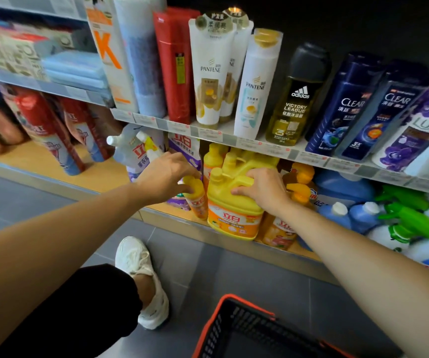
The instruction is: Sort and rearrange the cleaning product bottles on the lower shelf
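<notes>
- Crowded wooden lower shelf [99,177] in a shop.
- Pinches small yellow bottle [199,202] by its cap with left hand [165,177].
- Grips large yellow jug [234,215] by its handle with right hand [263,189].

A person wears a black fabric trouser leg [79,313] ending above a bare shin, and a white low-cut lace-up sneaker [141,280] with creased tongue. Both forearms are bare; the left hand [165,177] and right hand [262,189] are uncovered.
</notes>
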`<state>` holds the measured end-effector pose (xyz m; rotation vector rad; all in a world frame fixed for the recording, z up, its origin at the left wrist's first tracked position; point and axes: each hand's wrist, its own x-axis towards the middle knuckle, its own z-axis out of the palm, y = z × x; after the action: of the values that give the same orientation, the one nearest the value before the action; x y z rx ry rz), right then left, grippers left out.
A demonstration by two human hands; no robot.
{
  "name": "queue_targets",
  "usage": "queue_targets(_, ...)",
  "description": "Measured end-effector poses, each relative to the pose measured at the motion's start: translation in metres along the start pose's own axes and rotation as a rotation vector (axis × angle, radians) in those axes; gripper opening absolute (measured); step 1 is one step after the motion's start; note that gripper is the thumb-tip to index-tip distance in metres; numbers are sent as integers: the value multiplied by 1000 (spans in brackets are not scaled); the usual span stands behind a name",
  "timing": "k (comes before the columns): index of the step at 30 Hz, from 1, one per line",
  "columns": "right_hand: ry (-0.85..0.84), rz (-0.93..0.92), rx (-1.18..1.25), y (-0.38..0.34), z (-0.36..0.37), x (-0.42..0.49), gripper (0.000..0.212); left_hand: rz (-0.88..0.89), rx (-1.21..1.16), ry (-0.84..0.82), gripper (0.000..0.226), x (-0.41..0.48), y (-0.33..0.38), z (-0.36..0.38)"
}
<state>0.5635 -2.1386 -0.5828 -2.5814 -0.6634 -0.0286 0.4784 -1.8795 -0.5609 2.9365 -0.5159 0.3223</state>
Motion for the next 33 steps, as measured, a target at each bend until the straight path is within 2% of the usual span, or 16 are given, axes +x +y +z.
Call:
queue_targets(9, -7, 76, -100, 15, -2, 8, 46, -12, 25, 22, 39, 0, 7, -3)
queue_targets(12, 0, 8, -208, 11, -10, 4, 40, -3, 46, 21, 38, 3, 11, -5)
queue_targets(16, 12, -101, -232, 7, -22, -15, 55, -55, -113, 16, 35, 5, 23, -14)
queue_targets(18, 12, -140, -166, 5, -26, -30, 59, -98, -258, 32, 33, 4, 32, -23)
queue_targets(21, -64, -106, 62, -4, -27, -54, 66, -140, -403, 48, 29, 0, 47, -38)
queue_targets(25, -260, 15, 392, -18, -21, -85, 93, -189, -633, 54, 28, -6, 73, -60)
queue_targets(26, -306, 32, 456, -22, -19, -93, 93, -201, -701, 57, 28, -7, 80, -65)
queue_targets(28, -348, 32, 570, -28, -17, -106, 79, -224, -859, 81, 29, -10, 94, -75)
queue_targets(30, -307, 41, 668, -32, -21, -118, 65, -262, -1034, 142, 29, -11, 109, -80)
queue_targets(33, -220, 51, 724, -35, -37, -133, 60, -340, -1176, 269, 27, -11, 131, -81)
